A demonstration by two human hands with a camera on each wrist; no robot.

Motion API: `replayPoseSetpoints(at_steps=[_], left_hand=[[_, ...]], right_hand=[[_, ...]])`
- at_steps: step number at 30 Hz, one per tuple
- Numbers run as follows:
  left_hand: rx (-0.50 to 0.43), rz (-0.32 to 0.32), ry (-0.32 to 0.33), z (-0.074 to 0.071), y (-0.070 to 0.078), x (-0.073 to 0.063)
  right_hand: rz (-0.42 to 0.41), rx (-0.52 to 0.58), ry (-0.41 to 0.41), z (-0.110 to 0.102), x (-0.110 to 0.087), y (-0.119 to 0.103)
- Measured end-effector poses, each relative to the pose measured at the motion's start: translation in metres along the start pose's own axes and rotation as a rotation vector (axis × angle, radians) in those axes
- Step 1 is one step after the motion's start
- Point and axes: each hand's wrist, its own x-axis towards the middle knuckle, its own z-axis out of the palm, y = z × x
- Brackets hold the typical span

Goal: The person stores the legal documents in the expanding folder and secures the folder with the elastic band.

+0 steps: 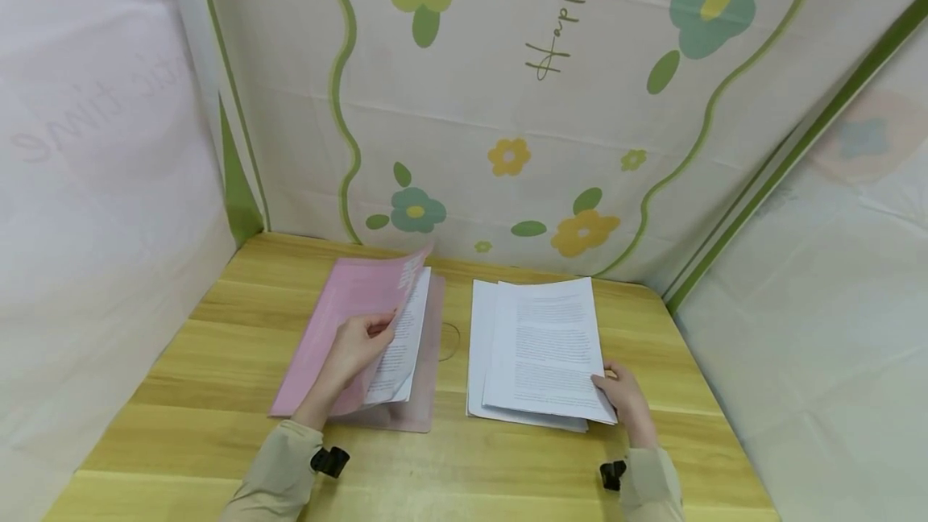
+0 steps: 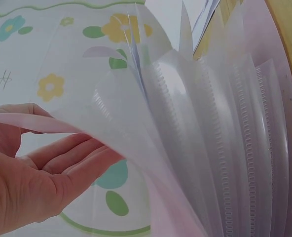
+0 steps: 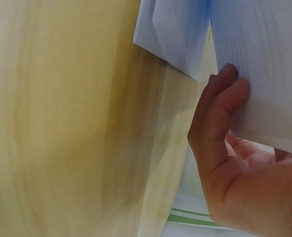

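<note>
Noted on the wooden table point(image 1: 181, 361): pink folder point(image 1: 355, 288), with its cover partly raised and printed pages point(image 1: 406, 345) visible under the lifted edge. Cannot tell whether sleeved. Found clear sleeves point(image 2: 235, 148) inside the folder, from the left wrist view, fanned apart. Saw the left hand point(image 1: 360, 345) at the folder's cover, gripping it between thumb and fingers, not spread wide. Saw the right hand point(image 1: 627, 401) well right of the folder, pinching the top sheet point(image 1: 554, 329) near its bottom corner, on the side away from the folder. Cannot tell the number of leaves in that pinch. Located the lower sheets point(image 1: 482, 345) right of the folder, beneath the top sheet, slightly askew, with a strip jutting folderward. Noted also a thin dark loop point(image 1: 459, 337) just right of the folder; cord or mark, cannot tell.

Would judge the step in hand as opening the folder while taking up loose paper, probably for filing. Would guess partway along, with pages inside the folder and others outside to its right.

Next, by best guess: turn the cover to the folder's left, part one sleeve, carry the top sheet across to the folder, keeping it flat. Beware clinging sleeves and a creased corner.
</note>
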Motion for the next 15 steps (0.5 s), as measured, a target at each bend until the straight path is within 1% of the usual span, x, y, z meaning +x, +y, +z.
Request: replayPoseSetpoints(at_steps=[5, 15], left_hand=[[0.003, 0.004, 0.002, -0.0008, 0.0014, 0.0003], [0.012, 0.023, 0.011, -0.004, 0.002, -0.0001]], right_hand=[[0.013, 0.038, -0.01, -0.0003, -0.0032, -0.0042], [0.007, 0.077, -0.019, 0.0013, -0.0084, -0.01]])
